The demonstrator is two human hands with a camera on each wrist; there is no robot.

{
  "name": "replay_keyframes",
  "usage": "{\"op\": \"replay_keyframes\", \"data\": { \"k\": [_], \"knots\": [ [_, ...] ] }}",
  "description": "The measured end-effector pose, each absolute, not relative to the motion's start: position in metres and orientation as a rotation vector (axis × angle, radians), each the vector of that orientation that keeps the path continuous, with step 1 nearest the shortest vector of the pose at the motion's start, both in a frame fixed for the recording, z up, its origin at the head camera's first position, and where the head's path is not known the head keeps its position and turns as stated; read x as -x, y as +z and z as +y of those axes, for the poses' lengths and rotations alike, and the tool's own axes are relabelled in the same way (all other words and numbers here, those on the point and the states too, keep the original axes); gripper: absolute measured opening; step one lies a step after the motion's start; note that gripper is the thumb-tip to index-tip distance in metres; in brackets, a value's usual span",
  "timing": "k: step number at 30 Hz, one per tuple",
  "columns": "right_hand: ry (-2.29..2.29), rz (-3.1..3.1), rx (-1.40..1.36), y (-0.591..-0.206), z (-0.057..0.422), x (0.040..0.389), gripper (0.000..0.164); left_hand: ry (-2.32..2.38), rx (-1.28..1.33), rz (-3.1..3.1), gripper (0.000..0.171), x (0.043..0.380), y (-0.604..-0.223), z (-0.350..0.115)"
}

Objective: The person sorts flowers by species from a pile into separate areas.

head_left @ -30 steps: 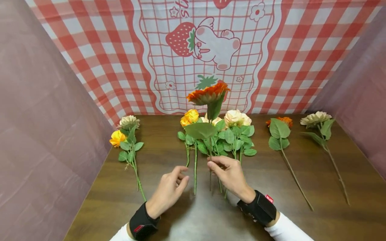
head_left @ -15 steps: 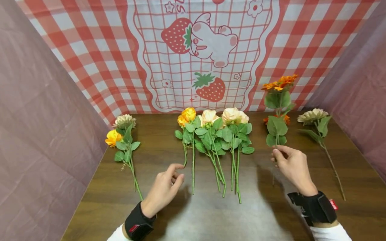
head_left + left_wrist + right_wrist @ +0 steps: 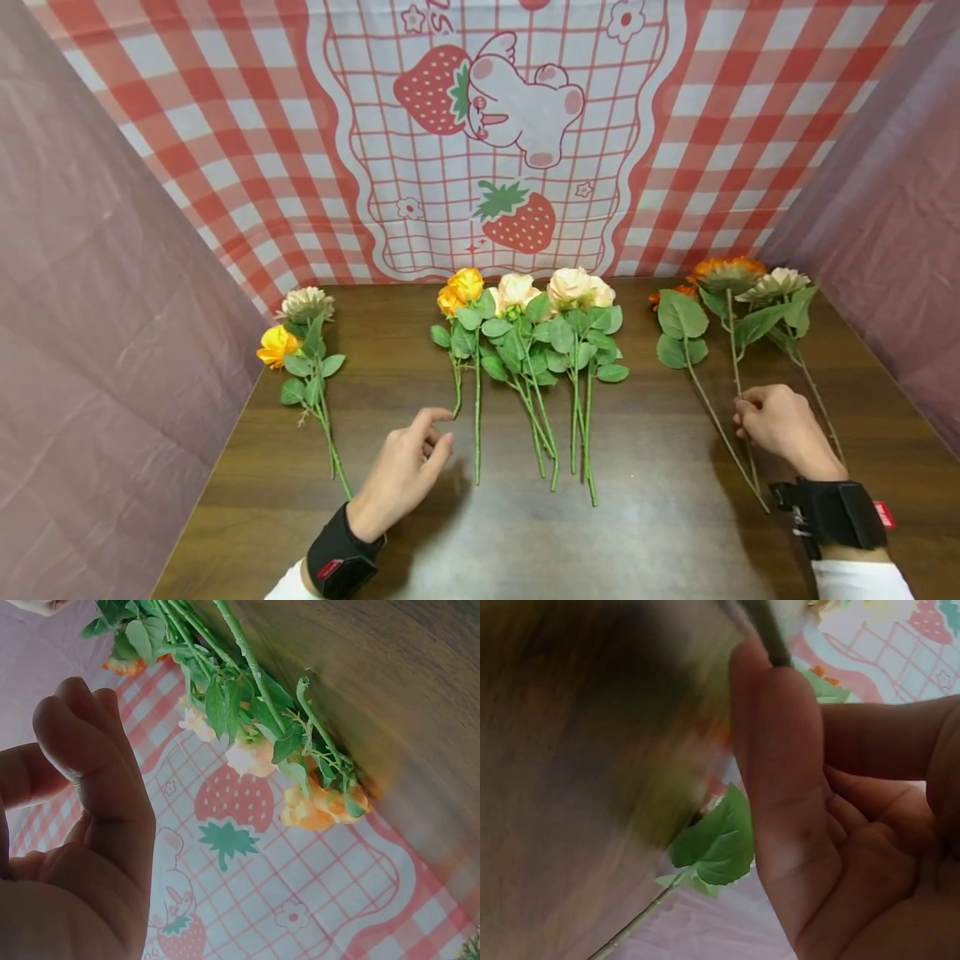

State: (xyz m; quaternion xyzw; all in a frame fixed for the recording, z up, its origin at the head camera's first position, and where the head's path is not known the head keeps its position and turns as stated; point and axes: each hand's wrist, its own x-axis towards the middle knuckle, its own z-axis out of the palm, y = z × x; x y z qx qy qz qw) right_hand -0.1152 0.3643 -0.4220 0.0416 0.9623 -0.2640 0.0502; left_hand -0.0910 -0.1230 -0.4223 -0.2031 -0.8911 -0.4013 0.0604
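At the table's right side, my right hand point(image 3: 783, 427) pinches the stem of an orange artificial flower point(image 3: 726, 273) between thumb and fingertips. The bloom lies between another orange flower point(image 3: 675, 293) and a whitish flower point(image 3: 774, 286), overlapping the whitish one's leaves. In the right wrist view the pinched stem point(image 3: 769, 630) shows at the fingertips, but the bloom cannot be made out clearly. My left hand point(image 3: 401, 462), fingers loosely curled and holding nothing, hovers near the bent stem end of the yellow roses point(image 3: 461, 289).
Pale peach roses point(image 3: 572, 287) lie in the middle beside the yellow ones. At left lie a whitish flower point(image 3: 306, 305) and a yellow rose point(image 3: 278, 345). A checked strawberry cloth point(image 3: 517, 225) hangs behind the wooden table point(image 3: 637, 533).
My right hand has carried the orange flower from the middle to the right and lowered it between the other orange flower and the whitish one. My left hand has stayed nearly still.
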Motion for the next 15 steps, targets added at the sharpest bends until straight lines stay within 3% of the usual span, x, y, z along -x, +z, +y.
{"op": "replay_keyframes", "data": {
  "k": [15],
  "knots": [
    [-0.657, 2.818, -0.127, -0.427, 0.378, 0.133, 0.025, -1.204, 0.598, -2.716, 0.025, 0.091, -0.423, -0.124]
  ]
}}
